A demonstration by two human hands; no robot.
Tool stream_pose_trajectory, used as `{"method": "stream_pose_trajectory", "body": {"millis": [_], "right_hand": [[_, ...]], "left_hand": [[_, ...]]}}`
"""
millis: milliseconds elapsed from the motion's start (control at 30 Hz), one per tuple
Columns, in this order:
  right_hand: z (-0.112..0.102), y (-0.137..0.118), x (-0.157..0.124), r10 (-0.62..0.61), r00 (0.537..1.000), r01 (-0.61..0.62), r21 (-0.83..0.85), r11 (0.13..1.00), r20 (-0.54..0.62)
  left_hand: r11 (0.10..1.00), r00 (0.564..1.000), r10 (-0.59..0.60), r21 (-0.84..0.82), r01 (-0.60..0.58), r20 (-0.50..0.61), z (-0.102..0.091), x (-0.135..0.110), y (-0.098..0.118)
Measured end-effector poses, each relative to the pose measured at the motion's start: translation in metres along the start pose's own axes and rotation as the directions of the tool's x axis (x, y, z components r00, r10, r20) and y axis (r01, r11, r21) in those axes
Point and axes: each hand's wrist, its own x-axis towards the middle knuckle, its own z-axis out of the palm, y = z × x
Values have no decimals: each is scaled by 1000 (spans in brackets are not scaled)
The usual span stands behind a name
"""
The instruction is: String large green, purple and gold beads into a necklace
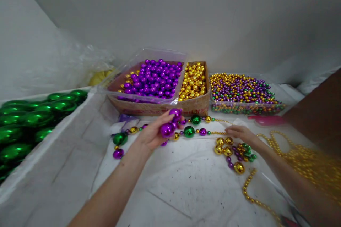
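Observation:
My left hand [153, 131] is closed around several shiny purple balls [167, 130], above the left part of a bead necklace [189, 132]. That necklace lies in two rows on the white cloth, with large green, purple and gold balls and thin gold bead ends. At the right, my right hand [241, 133] reaches over the thin gold ends, fingers stretched out and fingertips at the strand; whether they touch it I cannot tell. Just below that hand is a cluster of gold, purple and green beads [227, 150]. My left palm hides part of the necklace.
Behind stand a clear tub [144, 97] of purple balls, a cardboard box [195, 108] with gold balls and a clear tray [247, 104] of small mixed beads. Large green balls [34, 117] fill a white-sided box at left. Gold bead strands [306, 159] lie right, near a pink object [269, 120].

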Motion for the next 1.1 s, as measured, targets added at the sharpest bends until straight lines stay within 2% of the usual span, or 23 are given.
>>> {"method": "stream_pose_trajectory", "body": {"millis": [67, 133, 233, 333, 433, 500, 600, 667, 733, 800, 833, 867, 933, 967, 1033, 1067, 1100], "right_hand": [[-11, -12, 1, 15, 999, -16, -35, 999, -30], [-15, -25, -9, 13, 1000, -13, -97, 995, 2], [2, -32, -47, 12, 989, 21, -225, 974, 148], [36, -19, -94, 71, 980, 0, -354, 935, 187], [54, 4, -116, 91, 992, -35, -513, 858, 83], [50, 14, -111, 52, 998, -19, -566, 824, 43], [37, 19, -88, 23, 1000, -19, -638, 770, -2], [31, 15, -72, 17, 1000, -30, -672, 740, -27], [28, 2, -56, -28, 997, -28, -666, 746, -74], [27, -29, -41, -135, 983, 30, -618, 786, -124], [26, -52, -33, -207, 968, 89, -586, 805, -138], [25, -80, -25, -293, 947, 180, -536, 825, -133], [26, -146, -3, -468, 873, 373, -427, 824, -140], [28, -180, 11, -526, 839, 437, -401, 805, -142], [37, -240, 47, -544, 835, 470, -403, 785, -86], [45, -264, 67, -543, 838, 479, -405, 779, -53], [53, -283, 88, -528, 849, 480, -411, 775, -4]], "left_hand": [[965, 992, -124, -231, 125, 17, -2, -7, -43], [880, 977, -215, -435, 190, -8, -5, -11, -78], [757, 954, -301, -611, 230, -14, -10, -18, -111], [691, 951, -307, -684, 235, 16, -15, -25, -125], [652, 958, -277, -717, 248, 80, -17, -30, -130], [630, 960, -250, -731, 263, 129, -16, -32, -131], [591, 962, -217, -763, 264, 164, -12, -34, -133], [563, 963, -220, -785, 258, 158, -9, -36, -134], [545, 957, -255, -798, 258, 135, -8, -39, -138], [554, 943, -313, -785, 277, 113, -8, -40, -143], [580, 937, -336, -762, 290, 101, -7, -40, -146], [627, 934, -349, -721, 294, 77, -5, -39, -149], [770, 944, -331, -578, 270, 1, 1, -35, -158], [848, 953, -299, -470, 244, -46, 7, -31, -164], [971, 973, -181, -185, 153, -144, 19, -23, -178], [996, 977, -94, -8, 94, -192, 25, -19, -186], [983, 970, 33, 184, 12, -240, 31, -14, -195]]}}
